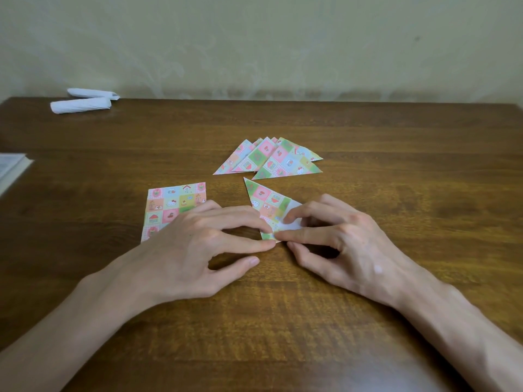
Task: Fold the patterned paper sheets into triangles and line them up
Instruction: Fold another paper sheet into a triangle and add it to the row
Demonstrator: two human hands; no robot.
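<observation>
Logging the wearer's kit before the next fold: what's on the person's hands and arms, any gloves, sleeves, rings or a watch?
Nothing worn shows. The left hand and right hand are bare, no gloves or rings. Both forearms are uncovered to the picture's edge: no sleeve, watch or band. Nails look short and unpainted.

On the wooden table (396, 165), the left hand (192, 250) and right hand (348, 244) press fingertips onto the near corner of a paper triangle (266, 199), its white underside showing. A flat patterned sheet (169, 205) lies partly under the left hand; a fan of overlapping folded triangles (277, 159) lies just beyond
</observation>
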